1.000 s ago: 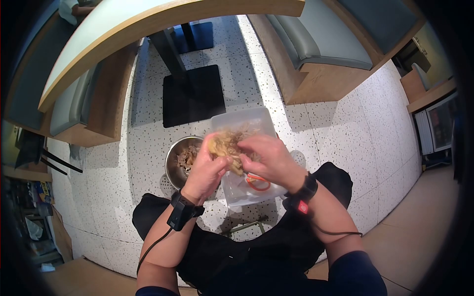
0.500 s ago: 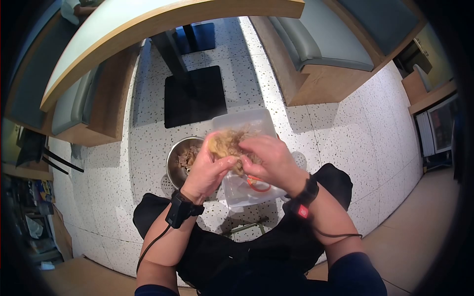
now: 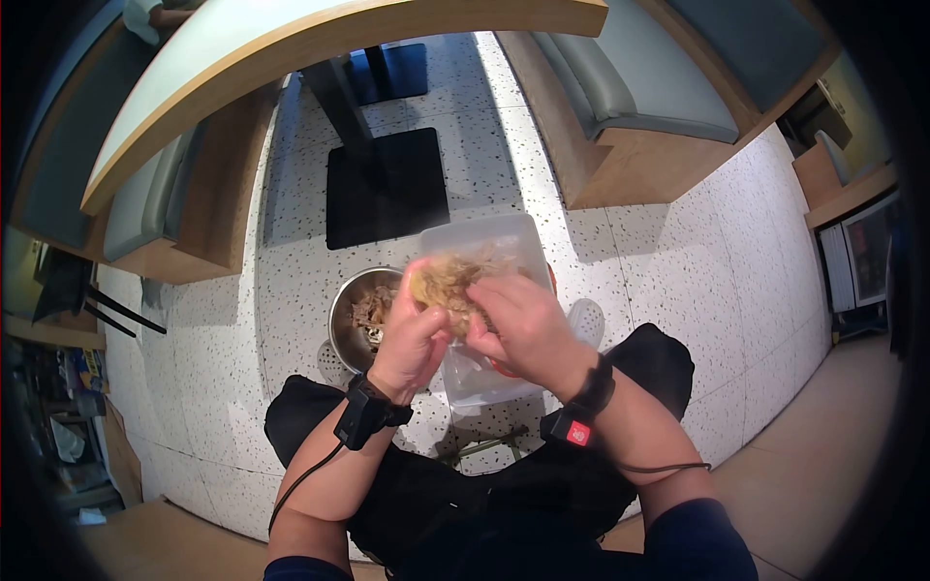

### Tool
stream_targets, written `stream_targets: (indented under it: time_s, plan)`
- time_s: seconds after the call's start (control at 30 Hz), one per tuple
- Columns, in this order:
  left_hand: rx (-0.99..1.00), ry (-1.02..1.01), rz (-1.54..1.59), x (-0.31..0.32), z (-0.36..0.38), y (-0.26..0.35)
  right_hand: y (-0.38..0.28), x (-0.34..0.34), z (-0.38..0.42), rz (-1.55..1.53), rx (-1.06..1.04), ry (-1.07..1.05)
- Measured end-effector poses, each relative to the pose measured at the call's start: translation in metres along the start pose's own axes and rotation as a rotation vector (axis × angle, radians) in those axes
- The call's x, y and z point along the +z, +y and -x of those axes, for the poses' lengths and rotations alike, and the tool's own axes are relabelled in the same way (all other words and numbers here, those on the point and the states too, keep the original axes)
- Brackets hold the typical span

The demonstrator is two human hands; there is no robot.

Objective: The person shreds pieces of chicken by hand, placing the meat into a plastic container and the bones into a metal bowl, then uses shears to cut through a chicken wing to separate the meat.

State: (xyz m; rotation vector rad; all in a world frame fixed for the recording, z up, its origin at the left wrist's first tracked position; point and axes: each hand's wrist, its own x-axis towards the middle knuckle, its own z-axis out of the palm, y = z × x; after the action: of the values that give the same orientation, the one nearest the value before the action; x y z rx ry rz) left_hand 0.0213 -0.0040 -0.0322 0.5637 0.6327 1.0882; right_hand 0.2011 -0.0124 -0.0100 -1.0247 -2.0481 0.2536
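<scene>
My left hand (image 3: 415, 344) is wrapped around a yellowish-brown lump of shredded meat (image 3: 448, 290), which looks like cooked poultry. The fingertips of my right hand (image 3: 523, 324) pinch the same lump from the right side. Both hands are over a translucent plastic tub (image 3: 484, 232); what lies at its bottom is mostly hidden by my hands and the meat. A bit of an orange loop (image 3: 505, 370) shows below my right hand. To the left, a round steel bowl (image 3: 339, 329) holds brownish meat or bone scraps (image 3: 372, 308).
A wood-edged table (image 3: 349, 44) juts in above the floor, on a post with a black base plate (image 3: 387, 189). Padded benches (image 3: 668, 77) flank it. My knees are on either side of the tub. Another person's arm (image 3: 165, 16) shows at the top left.
My right hand has shifted slightly over the meat and now covers most of the orange loop. My left thumb has bent. The whole view has shifted slightly.
</scene>
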Motion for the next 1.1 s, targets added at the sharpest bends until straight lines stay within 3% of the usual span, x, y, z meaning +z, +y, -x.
stream_targets:
  time_s: [0.33,0.83,1.1]
  plan:
    - [-0.012,-0.054,0.026,-0.003,-0.001,0.000,0.005,-0.001,-0.001,-0.136,0.148,-0.009]
    - [-0.067,-0.073,0.079,0.001,-0.001,0.010,0.014,-0.019,-0.006,-0.240,0.085,-0.138]
    - [-0.056,0.101,0.007,0.000,-0.002,-0.002,0.010,0.000,0.002,-0.101,0.099,-0.143]
